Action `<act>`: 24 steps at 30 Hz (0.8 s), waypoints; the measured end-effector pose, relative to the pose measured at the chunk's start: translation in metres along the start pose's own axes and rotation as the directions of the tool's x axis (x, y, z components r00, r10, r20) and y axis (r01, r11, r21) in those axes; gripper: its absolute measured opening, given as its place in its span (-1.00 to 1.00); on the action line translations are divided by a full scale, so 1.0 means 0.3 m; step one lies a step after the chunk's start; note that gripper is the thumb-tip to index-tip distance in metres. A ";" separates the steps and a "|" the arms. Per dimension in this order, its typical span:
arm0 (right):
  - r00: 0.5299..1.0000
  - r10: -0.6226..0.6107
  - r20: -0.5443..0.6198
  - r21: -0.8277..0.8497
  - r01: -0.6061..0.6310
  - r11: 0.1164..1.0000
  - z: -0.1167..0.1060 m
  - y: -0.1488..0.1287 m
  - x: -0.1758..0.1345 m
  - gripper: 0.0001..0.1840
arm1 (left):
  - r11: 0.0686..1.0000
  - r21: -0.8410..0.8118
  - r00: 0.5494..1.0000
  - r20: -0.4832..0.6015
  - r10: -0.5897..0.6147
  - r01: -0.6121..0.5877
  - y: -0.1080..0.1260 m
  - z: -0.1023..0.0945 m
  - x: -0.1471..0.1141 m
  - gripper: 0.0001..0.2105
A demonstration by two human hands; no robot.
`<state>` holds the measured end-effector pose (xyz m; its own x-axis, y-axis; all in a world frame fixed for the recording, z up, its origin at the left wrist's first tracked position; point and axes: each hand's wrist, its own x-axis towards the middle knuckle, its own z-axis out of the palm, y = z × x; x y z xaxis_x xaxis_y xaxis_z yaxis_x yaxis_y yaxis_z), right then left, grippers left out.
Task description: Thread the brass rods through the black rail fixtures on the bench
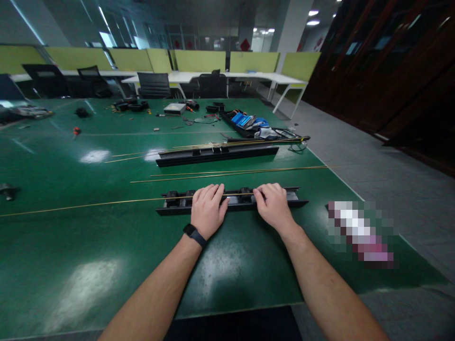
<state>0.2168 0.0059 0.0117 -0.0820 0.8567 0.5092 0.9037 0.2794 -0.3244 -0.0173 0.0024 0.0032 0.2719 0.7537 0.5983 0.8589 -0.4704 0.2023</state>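
Observation:
A black channel-shaped rail [234, 207] lies lengthwise on the green table, with dark blocks [173, 198] set inside it. Along its top runs a thin brass-coloured rod [106, 204], which extends far out to the left. My left hand [208, 208], with a dark band on the wrist, is closed over the middle of the rail, fingers across the far side and thumb on the near side; it covers part of the rod. Near the rail's right part, my right hand [273, 203] pinches the rod's right end between thumb and fingertips.
Behind lie two loose brass rods [227, 174] and a second black rail [216, 155] with more rods over it. An open tool bag [249, 124], a silver box [175, 109] and scattered tools are farther back. A pixelated object [360, 232] lies at right, near the table's edge.

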 end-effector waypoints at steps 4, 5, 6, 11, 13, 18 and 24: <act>1.000 -0.001 0.012 0.004 0.001 1.000 -0.007 -0.003 0.004 -0.69 | 1.000 -0.015 1.000 0.000 -0.008 0.008 0.002 0.000 -0.001 -0.61; 1.000 -0.002 0.013 0.005 0.002 1.000 -0.010 -0.005 0.004 -0.70 | 1.000 -0.017 1.000 0.000 -0.010 0.010 0.003 0.000 -0.001 -0.61; 1.000 -0.003 0.016 0.006 0.003 1.000 -0.012 -0.006 0.005 -0.70 | 1.000 -0.018 1.000 0.000 -0.012 0.012 0.003 0.000 -0.001 -0.61; 1.000 -0.004 0.024 -0.004 0.004 1.000 -0.014 -0.005 0.004 -0.70 | 1.000 -0.010 1.000 0.010 -0.014 0.014 0.006 -0.003 0.000 -0.61; 1.000 -0.006 0.024 -0.007 0.006 1.000 -0.010 -0.002 0.003 -0.70 | 1.000 0.001 1.000 0.014 -0.012 0.012 0.007 -0.005 0.002 -0.61; 1.000 -0.002 0.014 0.007 0.002 1.000 0.000 0.003 0.001 -0.69 | 1.000 0.008 1.000 0.013 -0.011 0.011 0.008 -0.008 0.005 -0.61; 1.000 0.015 -0.003 0.038 -0.014 0.999 0.005 -0.003 -0.003 -0.71 | 1.000 0.009 1.000 0.017 -0.012 0.012 0.008 -0.009 0.004 -0.61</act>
<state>0.2153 0.0055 0.0102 -0.0674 0.8593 0.5071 0.8883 0.2831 -0.3616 -0.0160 0.0010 0.0065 0.2691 0.7671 0.5823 0.8659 -0.4575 0.2024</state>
